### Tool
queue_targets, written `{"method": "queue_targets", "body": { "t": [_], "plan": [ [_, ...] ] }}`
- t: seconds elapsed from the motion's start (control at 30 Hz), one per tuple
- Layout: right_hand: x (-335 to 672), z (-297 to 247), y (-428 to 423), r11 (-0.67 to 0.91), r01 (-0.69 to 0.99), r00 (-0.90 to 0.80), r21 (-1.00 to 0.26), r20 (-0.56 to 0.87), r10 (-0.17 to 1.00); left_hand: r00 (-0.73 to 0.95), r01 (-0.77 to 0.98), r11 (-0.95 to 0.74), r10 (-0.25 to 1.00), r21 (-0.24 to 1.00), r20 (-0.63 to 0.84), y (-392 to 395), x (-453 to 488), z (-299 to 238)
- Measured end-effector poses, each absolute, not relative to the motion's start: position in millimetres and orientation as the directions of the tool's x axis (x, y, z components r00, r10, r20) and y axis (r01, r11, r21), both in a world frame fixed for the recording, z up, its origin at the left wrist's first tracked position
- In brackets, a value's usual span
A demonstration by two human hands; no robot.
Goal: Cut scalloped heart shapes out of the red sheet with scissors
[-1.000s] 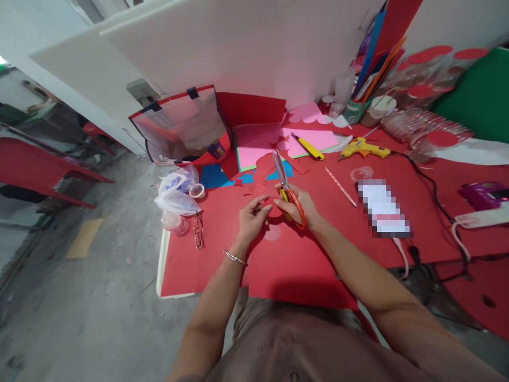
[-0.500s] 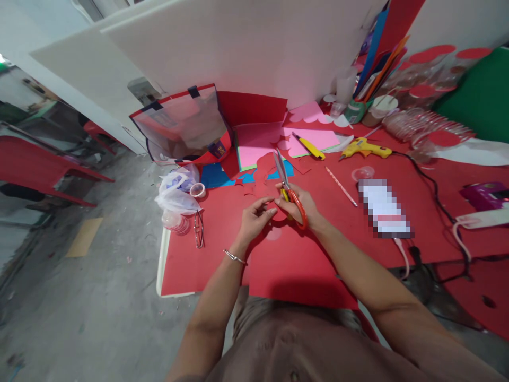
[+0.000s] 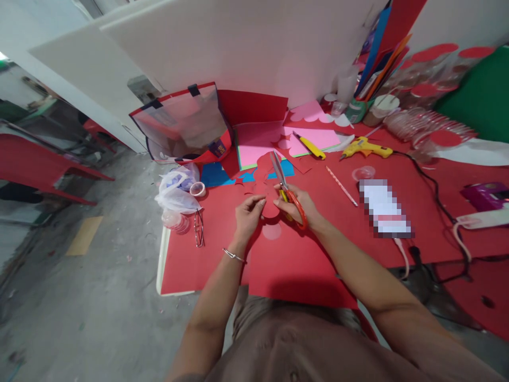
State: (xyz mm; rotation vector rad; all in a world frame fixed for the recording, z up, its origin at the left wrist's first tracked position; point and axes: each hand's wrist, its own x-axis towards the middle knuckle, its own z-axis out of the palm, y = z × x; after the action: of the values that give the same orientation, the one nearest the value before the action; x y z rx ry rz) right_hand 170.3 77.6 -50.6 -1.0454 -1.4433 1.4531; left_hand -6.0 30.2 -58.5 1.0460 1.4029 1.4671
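Observation:
My right hand (image 3: pixel 304 204) is closed around the orange and yellow handles of a pair of scissors (image 3: pixel 283 183), whose blades point away from me. My left hand (image 3: pixel 247 215) pinches a small red paper cut-out (image 3: pixel 270 208) just left of the scissors. Both hands hover over a large red paper sheet (image 3: pixel 296 265) that lies on the table and hangs over its near edge. A pale round hole (image 3: pixel 272 231) shows in that sheet, right below the hands.
Pink paper (image 3: pixel 258 146), a yellow utility knife (image 3: pixel 310 147), a yellow glue gun (image 3: pixel 363 148) with a black cord, and a pencil (image 3: pixel 341 185) lie beyond. At the left are a plastic bag (image 3: pixel 177 191), a tape roll (image 3: pixel 197 189) and eyeglasses (image 3: pixel 198 229). A clear tote bag (image 3: pixel 181 124) stands behind.
My left hand has turned the red cut-out and shifted slightly left. The scissors have tilted a little to the left; the right hand stays in place.

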Motion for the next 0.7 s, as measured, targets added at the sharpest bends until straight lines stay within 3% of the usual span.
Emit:
{"method": "queue_targets", "body": {
  "t": [0.4, 0.7],
  "plan": [
    [170.1, -46.9, 79.6, 0.011, 0.014, -0.221, -1.000, 0.007, 0.975, -0.140, -0.046, 0.027, 0.990, 0.999, -0.033, 25.7, -2.1, -55.8],
    [169.9, -52.3, 79.8, 0.008, 0.014, -0.283, -1.000, 0.004, 0.959, -0.163, -0.006, -0.005, 0.987, 1.000, 0.004, 25.9, -1.0, -54.6]
  ]
}}
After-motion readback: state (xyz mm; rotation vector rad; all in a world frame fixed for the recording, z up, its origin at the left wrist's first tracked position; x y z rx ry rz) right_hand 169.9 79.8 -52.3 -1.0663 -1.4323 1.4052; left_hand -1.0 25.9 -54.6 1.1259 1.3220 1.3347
